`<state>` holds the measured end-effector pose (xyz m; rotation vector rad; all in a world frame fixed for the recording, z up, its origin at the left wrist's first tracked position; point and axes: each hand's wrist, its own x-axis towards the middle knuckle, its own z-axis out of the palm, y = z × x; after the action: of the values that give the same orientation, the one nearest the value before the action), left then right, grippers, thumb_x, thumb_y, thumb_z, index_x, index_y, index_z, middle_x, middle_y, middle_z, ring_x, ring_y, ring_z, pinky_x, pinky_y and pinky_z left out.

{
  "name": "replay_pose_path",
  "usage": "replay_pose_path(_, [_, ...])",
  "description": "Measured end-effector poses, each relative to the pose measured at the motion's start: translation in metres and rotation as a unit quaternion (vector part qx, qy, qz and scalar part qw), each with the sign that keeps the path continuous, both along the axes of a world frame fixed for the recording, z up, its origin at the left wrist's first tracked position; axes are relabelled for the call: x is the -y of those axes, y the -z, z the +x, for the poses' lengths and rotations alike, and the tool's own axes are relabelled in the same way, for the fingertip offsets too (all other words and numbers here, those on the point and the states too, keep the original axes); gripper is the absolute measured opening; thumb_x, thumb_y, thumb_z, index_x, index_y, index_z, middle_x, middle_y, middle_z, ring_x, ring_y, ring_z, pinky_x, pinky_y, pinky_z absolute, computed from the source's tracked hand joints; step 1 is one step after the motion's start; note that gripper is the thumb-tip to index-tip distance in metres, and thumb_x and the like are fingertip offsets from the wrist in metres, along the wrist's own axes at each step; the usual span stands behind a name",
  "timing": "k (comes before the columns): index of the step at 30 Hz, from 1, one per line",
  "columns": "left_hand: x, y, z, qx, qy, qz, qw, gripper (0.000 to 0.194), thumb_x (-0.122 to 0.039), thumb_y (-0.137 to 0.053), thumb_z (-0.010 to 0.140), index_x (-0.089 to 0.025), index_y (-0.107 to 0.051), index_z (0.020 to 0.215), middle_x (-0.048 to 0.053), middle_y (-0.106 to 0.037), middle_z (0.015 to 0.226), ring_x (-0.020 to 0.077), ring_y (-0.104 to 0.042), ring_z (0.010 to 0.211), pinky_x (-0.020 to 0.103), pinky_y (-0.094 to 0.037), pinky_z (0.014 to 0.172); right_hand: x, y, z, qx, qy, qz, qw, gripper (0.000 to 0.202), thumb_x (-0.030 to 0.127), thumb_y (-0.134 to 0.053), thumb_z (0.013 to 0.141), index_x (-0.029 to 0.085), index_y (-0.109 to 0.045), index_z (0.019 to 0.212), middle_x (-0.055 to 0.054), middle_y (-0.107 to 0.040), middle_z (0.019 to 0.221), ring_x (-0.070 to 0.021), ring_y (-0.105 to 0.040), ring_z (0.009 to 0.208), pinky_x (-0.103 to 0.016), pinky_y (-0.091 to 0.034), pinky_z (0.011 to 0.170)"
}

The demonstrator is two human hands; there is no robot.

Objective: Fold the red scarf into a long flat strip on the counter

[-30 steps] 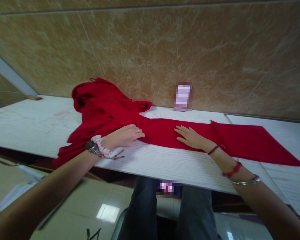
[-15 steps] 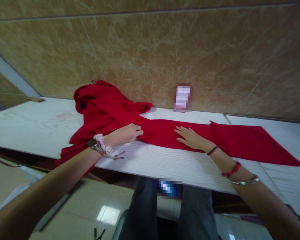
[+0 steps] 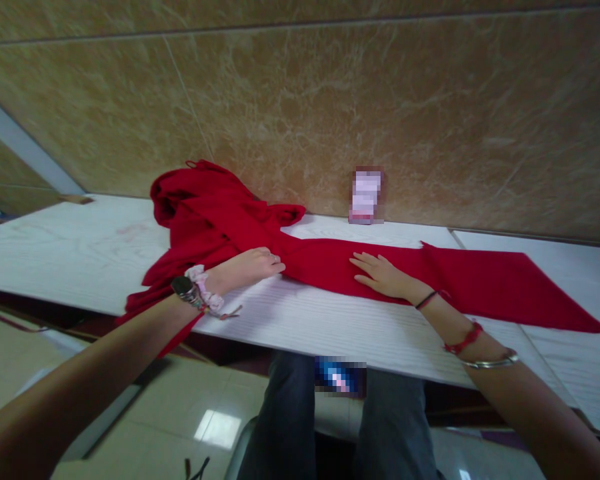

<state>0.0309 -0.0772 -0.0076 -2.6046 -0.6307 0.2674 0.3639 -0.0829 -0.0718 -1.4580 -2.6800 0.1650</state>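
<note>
A long piece of red fabric (image 3: 320, 263) lies on the white tabletop, bunched in folds at the left and spread flat as a strip toward the right. Its right end is cut at a slant, and a small loop sticks up from the heap. My left hand (image 3: 253, 267) has its fingers curled together at the front edge of the fabric, where the heap narrows into the strip; the fingertips are partly hidden. Flat on the middle of the strip rests my right hand (image 3: 380, 275), fingers spread, holding nothing.
Behind the white tabletop (image 3: 290, 320) stands a brown marbled wall (image 3: 330, 120). A blurred-out phone-like thing (image 3: 366, 196) leans against it. Below the front edge, another pixelated glowing object (image 3: 340, 376) sits between my legs. A small brown piece (image 3: 75, 199) lies at the far left.
My left hand and wrist have shifted very slightly, with the bracelet cords swinging. My right hand and the flat strip look the same.
</note>
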Motion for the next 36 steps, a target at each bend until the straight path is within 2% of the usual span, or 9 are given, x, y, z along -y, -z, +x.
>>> replay_pose_path(6, [0.000, 0.020, 0.005, 0.032, 0.001, 0.026, 0.999, 0.024, -0.007, -0.052, 0.084, -0.016, -0.059, 0.105, 0.008, -0.064, 0.103, 0.0181, -0.061, 0.090, 0.029, -0.043, 0.075, 0.000, 0.001, 0.000, 0.000, -0.003, 0.008, 1.000, 0.056, 0.045, -0.030, 0.093, 0.017, -0.037, 0.141, -0.011, -0.033, 0.148, -0.0264, -0.027, 0.137, -0.055, -0.025, 0.108])
replay_pose_path(8, [0.000, 0.024, 0.008, 0.040, -0.001, 0.045, 0.998, 0.023, -0.006, -0.052, 0.084, -0.014, -0.059, 0.105, 0.008, -0.064, 0.100, 0.0181, -0.061, 0.089, 0.029, -0.042, 0.074, 0.000, 0.001, 0.000, 0.004, -0.005, 0.008, 1.000, 0.056, 0.044, -0.029, 0.093, 0.016, -0.036, 0.142, -0.011, -0.032, 0.149, -0.0266, -0.027, 0.137, -0.055, -0.025, 0.108])
replay_pose_path(11, [-0.002, 0.025, 0.009, 0.037, -0.005, 0.061, 0.997, 0.024, 0.000, -0.050, 0.083, -0.013, -0.060, 0.100, 0.007, -0.066, 0.091, 0.0166, -0.062, 0.082, 0.029, -0.042, 0.074, 0.000, 0.001, 0.000, 0.003, -0.008, 0.012, 1.000, 0.055, 0.044, -0.029, 0.094, 0.017, -0.036, 0.141, -0.011, -0.033, 0.148, -0.0264, -0.026, 0.137, -0.055, -0.025, 0.108])
replay_pose_path(17, [-0.005, 0.019, 0.004, 0.008, 0.010, 0.040, 0.999, 0.023, -0.001, -0.051, 0.083, -0.014, -0.062, 0.098, 0.005, -0.068, 0.086, 0.0160, -0.062, 0.076, 0.029, -0.042, 0.073, -0.001, 0.003, 0.002, -0.006, -0.005, 0.015, 1.000, 0.055, 0.047, -0.029, 0.094, 0.021, -0.038, 0.141, -0.010, -0.034, 0.148, -0.0262, -0.027, 0.137, -0.054, -0.026, 0.108])
replay_pose_path(21, [-0.002, 0.017, 0.002, 0.046, 0.021, 0.032, 0.998, 0.028, -0.003, -0.046, 0.086, -0.016, -0.061, 0.105, 0.007, -0.067, 0.095, 0.0165, -0.062, 0.084, 0.029, -0.042, 0.073, -0.001, 0.002, 0.001, -0.004, -0.006, 0.012, 1.000, 0.055, 0.046, -0.030, 0.093, 0.020, -0.037, 0.141, -0.010, -0.033, 0.148, -0.0258, -0.027, 0.137, -0.054, -0.025, 0.108])
replay_pose_path(24, [0.000, 0.019, 0.000, 0.039, 0.008, 0.039, 0.998, 0.031, -0.003, -0.045, 0.086, -0.015, -0.060, 0.110, 0.009, -0.065, 0.100, 0.0177, -0.061, 0.089, 0.029, -0.043, 0.073, 0.000, 0.001, 0.001, -0.003, -0.004, 0.008, 1.000, 0.055, 0.045, -0.030, 0.093, 0.019, -0.037, 0.141, -0.010, -0.033, 0.148, -0.0259, -0.028, 0.137, -0.054, -0.024, 0.109])
replay_pose_path(28, [0.003, 0.030, -0.002, 0.036, -0.025, 0.040, 0.998, 0.029, -0.002, -0.044, 0.085, -0.013, -0.062, 0.104, 0.010, -0.063, 0.098, 0.0187, -0.061, 0.088, 0.030, -0.046, 0.076, 0.001, 0.000, 0.002, -0.010, -0.002, 0.007, 1.000, 0.054, 0.045, -0.031, 0.093, 0.021, -0.037, 0.141, -0.010, -0.034, 0.148, -0.0263, -0.028, 0.137, -0.054, -0.024, 0.109])
replay_pose_path(33, [0.006, 0.050, -0.006, 0.119, -0.076, 0.072, 0.987, 0.030, -0.003, -0.045, 0.085, -0.012, -0.061, 0.108, 0.010, -0.061, 0.100, 0.0191, -0.060, 0.090, 0.031, -0.047, 0.082, 0.001, 0.000, 0.001, -0.006, -0.004, 0.008, 1.000, 0.055, 0.045, -0.030, 0.093, 0.020, -0.037, 0.142, -0.010, -0.032, 0.149, -0.0261, -0.027, 0.137, -0.053, -0.025, 0.109])
replay_pose_path(36, [0.007, 0.055, -0.006, 0.150, -0.074, 0.067, 0.984, 0.029, -0.003, -0.044, 0.085, -0.013, -0.061, 0.108, 0.010, -0.061, 0.101, 0.0193, -0.059, 0.092, 0.032, -0.047, 0.084, 0.001, 0.001, 0.001, -0.005, 0.000, 0.008, 1.000, 0.054, 0.044, -0.031, 0.093, 0.020, -0.037, 0.141, -0.010, -0.033, 0.149, -0.0260, -0.028, 0.137, -0.053, -0.025, 0.109])
